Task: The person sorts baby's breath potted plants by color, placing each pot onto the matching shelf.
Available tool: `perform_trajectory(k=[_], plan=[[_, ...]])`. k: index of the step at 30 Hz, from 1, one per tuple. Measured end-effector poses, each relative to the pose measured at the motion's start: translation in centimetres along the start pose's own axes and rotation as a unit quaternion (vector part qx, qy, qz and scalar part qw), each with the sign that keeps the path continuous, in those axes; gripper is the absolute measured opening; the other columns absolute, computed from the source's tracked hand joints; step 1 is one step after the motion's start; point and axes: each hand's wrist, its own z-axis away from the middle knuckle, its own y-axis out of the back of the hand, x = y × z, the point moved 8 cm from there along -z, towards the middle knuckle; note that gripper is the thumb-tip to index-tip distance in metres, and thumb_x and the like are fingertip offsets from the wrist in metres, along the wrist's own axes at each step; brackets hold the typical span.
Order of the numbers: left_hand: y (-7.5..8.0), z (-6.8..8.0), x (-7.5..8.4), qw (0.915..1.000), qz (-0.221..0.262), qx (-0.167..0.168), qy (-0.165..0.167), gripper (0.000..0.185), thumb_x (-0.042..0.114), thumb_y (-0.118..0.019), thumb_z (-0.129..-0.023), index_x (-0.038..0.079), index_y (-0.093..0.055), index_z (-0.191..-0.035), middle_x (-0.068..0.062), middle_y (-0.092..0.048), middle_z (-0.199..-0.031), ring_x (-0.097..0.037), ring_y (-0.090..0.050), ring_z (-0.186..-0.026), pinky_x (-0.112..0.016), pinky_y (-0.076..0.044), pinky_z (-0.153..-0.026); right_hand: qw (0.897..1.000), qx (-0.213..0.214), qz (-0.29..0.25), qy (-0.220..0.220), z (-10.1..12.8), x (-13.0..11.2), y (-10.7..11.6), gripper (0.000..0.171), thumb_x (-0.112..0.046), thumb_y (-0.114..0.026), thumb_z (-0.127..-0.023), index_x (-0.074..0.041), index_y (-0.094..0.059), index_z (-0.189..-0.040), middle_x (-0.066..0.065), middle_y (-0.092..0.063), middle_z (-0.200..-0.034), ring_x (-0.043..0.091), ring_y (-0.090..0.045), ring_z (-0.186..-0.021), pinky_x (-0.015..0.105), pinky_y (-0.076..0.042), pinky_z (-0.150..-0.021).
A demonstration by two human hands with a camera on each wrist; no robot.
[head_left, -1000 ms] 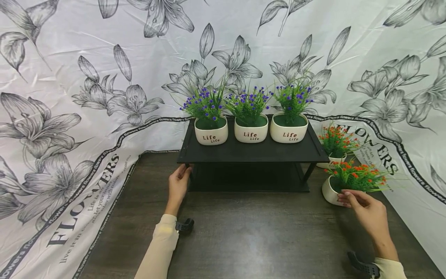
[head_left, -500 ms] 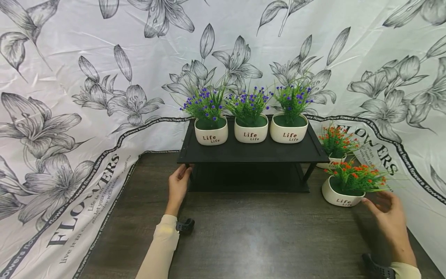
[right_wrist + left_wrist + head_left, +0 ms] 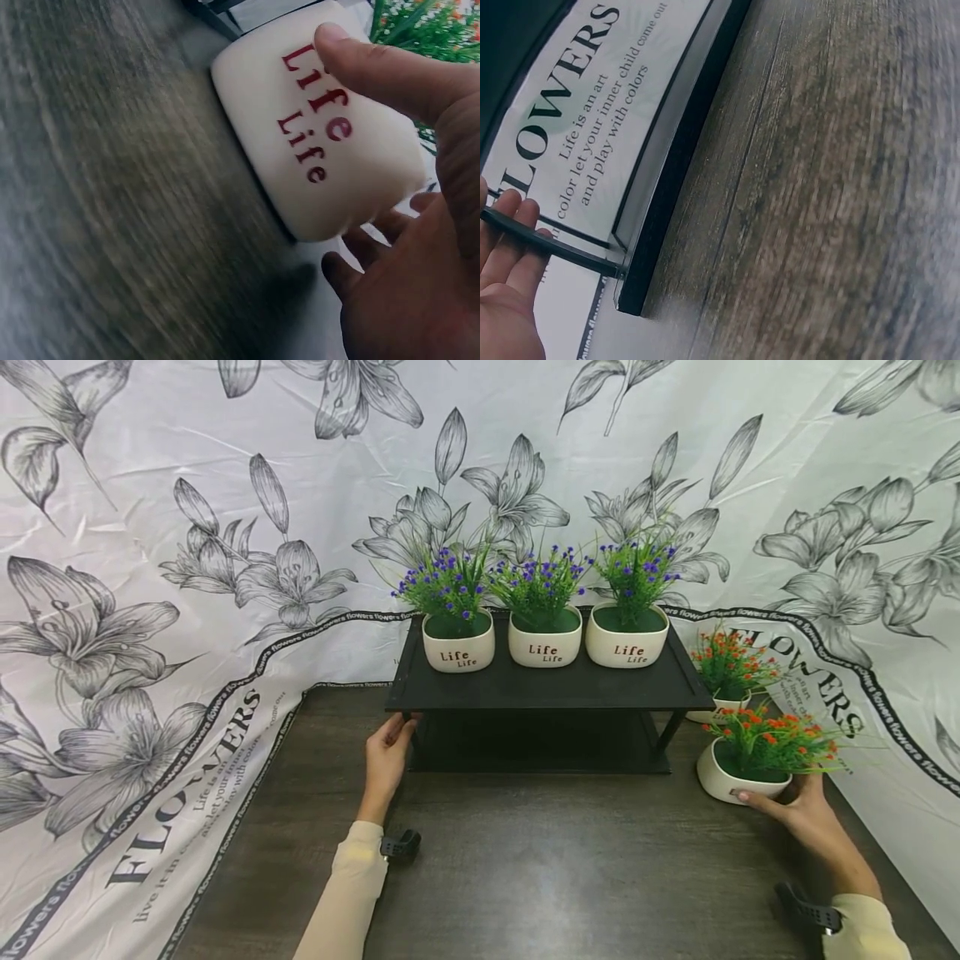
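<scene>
Right hand (image 3: 806, 817), half a second ago off the orange pot (image 3: 738, 777), now cups it right of the shelf (image 3: 547, 689), apparently ready to lift, while left hand (image 3: 387, 758) grips the shelf's leg.

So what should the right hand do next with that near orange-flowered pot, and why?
Probably close the fingers and lift. The right hand already cups the near orange-flowered pot, thumb on its lettered face and fingers curling behind, while it sits on the table. The left hand grips the black shelf's leg, so the shelf looks steadied.
</scene>
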Motion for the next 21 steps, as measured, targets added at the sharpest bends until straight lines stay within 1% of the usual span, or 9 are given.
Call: perform_trajectory(k=[4, 7, 10, 13, 14, 15, 17, 19, 21], plan=[[0.0, -0.1, 0.1, 0.9998, 0.015, 0.002, -0.012, 0.040, 0.011, -0.071, -0.104, -0.005, -0.065, -0.141, -0.025, -0.071, -0.134, -0.034, -0.070, -0.127, -0.007, -0.052, -0.095, 1.000, -0.002, 0.014, -0.019, -0.2, 0.6, -0.4, 0.112, 0.006, -0.089, -0.081, -0.031, -0.027, -0.166, -0.027, -0.047, -0.142, -0.016, -0.044, -0.127, -0.001, -0.032, -0.097], [0.0, -0.2, 0.2, 0.9996, 0.023, 0.000, -0.018, 0.038, 0.012, -0.071, -0.104, -0.004, -0.068, -0.138, -0.025, -0.072, -0.132, -0.018, -0.074, -0.121, -0.007, -0.053, -0.095, 0.999, -0.006, 0.028, -0.036, -0.1, 0.9, -0.5, 0.111, -0.002, -0.090, -0.084, -0.035, -0.024, -0.166, -0.030, -0.044, -0.139, -0.017, -0.041, -0.124, -0.003, -0.029, -0.095], [0.0, -0.2, 0.0, 0.9995, 0.025, -0.001, -0.019, 0.038, 0.013, -0.071, -0.104, -0.004, -0.068, -0.138, -0.023, -0.074, -0.130, -0.001, -0.073, -0.114, -0.009, -0.054, -0.096, 0.998, -0.014, 0.038, -0.053, 0.0, 1.1, -0.6, 0.108, -0.009, -0.090, -0.086, -0.037, -0.024, -0.166, -0.033, -0.043, -0.135, -0.018, -0.041, -0.118, -0.003, -0.028, -0.092], [0.0, -0.2, 0.0, 0.9994, 0.026, -0.004, -0.022, 0.037, 0.015, -0.071, -0.104, -0.003, -0.069, -0.137, -0.022, -0.074, -0.130, 0.003, -0.072, -0.113, -0.010, -0.054, -0.098, 0.996, -0.025, 0.049, -0.074, 0.0, 1.4, -0.6, 0.107, -0.016, -0.089, -0.089, -0.040, -0.020, -0.167, -0.033, -0.042, -0.135, -0.020, -0.039, -0.116, 0.001, -0.027, -0.098], [0.0, -0.2, 0.0, 0.9994, 0.025, -0.006, -0.023, 0.037, 0.016, -0.071, -0.105, -0.003, -0.069, -0.137, -0.022, -0.074, -0.130, 0.001, -0.072, -0.114, -0.011, -0.054, -0.099, 0.995, -0.028, 0.051, -0.083, 0.1, 1.6, -0.7, 0.107, -0.018, -0.088, -0.090, -0.041, -0.019, -0.168, -0.029, -0.044, -0.137, -0.019, -0.038, -0.117, 0.005, -0.027, -0.104], [0.0, -0.2, -0.1, 0.9994, 0.023, -0.006, -0.024, 0.038, 0.017, -0.071, -0.105, -0.003, -0.069, -0.137, -0.022, -0.074, -0.130, -0.001, -0.072, -0.115, -0.011, -0.054, -0.099, 0.994, -0.030, 0.052, -0.091, 0.1, 1.7, -0.7, 0.108, -0.020, -0.088, -0.091, -0.042, -0.016, -0.168, -0.024, -0.044, -0.143, -0.019, -0.037, -0.119, 0.011, -0.026, -0.114], [0.0, -0.2, -0.1, 0.9996, 0.016, -0.007, -0.023, 0.038, 0.019, -0.070, -0.105, -0.002, -0.070, -0.137, -0.021, -0.074, -0.131, -0.006, -0.073, -0.117, -0.010, -0.054, -0.099, 0.992, -0.037, 0.054, -0.110, 0.2, 2.0, -0.8, 0.110, -0.025, -0.086, -0.093, -0.046, -0.010, -0.168, -0.011, -0.040, -0.158, -0.015, -0.035, -0.130, 0.033, -0.021, -0.130], [0.1, -0.2, -0.1, 0.9998, 0.008, -0.007, -0.019, 0.039, 0.020, -0.070, -0.106, -0.002, -0.069, -0.138, -0.021, -0.074, -0.132, -0.011, -0.073, -0.120, -0.009, -0.053, -0.098, 0.990, -0.043, 0.051, -0.127, 0.2, 2.2, -0.9, 0.111, -0.028, -0.085, -0.094, -0.047, -0.005, -0.168, 0.003, -0.031, -0.169, -0.005, -0.033, -0.141, 0.058, -0.015, -0.133], [0.0, -0.2, -0.1, 0.9997, 0.012, -0.010, -0.018, 0.040, 0.019, -0.070, -0.106, -0.002, -0.068, -0.139, -0.021, -0.074, -0.132, -0.018, -0.073, -0.123, -0.009, -0.053, -0.098, 0.988, -0.047, 0.049, -0.142, 0.3, 2.3, -0.9, 0.115, -0.030, -0.085, -0.094, -0.049, 0.000, -0.168, 0.013, -0.018, -0.176, 0.011, -0.027, -0.153, 0.075, -0.011, -0.126]])
